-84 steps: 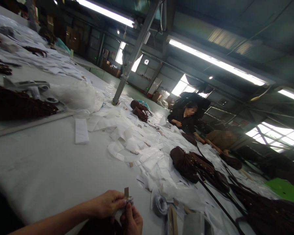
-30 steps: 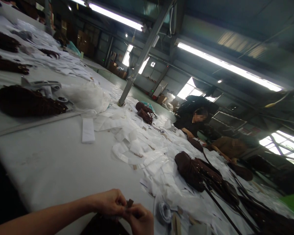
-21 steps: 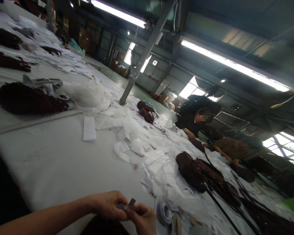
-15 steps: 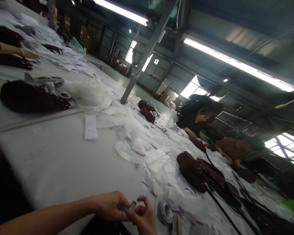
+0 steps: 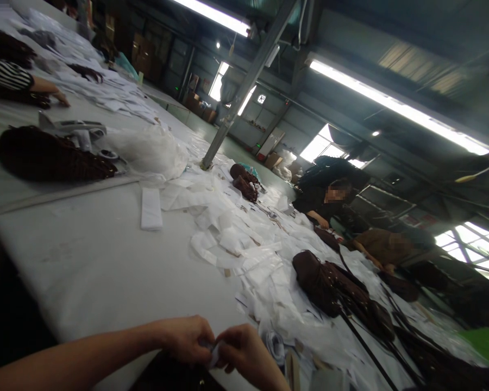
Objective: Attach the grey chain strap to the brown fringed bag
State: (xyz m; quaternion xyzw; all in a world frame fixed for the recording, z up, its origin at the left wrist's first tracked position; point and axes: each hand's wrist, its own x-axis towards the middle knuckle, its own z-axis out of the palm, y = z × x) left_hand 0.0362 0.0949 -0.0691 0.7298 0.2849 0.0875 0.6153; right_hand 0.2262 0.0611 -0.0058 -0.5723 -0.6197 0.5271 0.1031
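Observation:
At the bottom edge of the view my left hand and my right hand meet over the near edge of a long white table. Both are closed, their fingertips pinched together on a small pale piece that is mostly hidden between them. A dark brown item lies under my hands, only partly in view. A roll of white tape sits just right of my right hand.
White paper scraps litter the table's middle. A brown fringed bag lies to the right, another at far left beside a clear plastic bag. Two people sit across; a striped sleeve reaches in at top left.
The small brown tab that stood up between my fingers is now hidden as my right hand closed over it. A striped-sleeved arm has come in at the top left.

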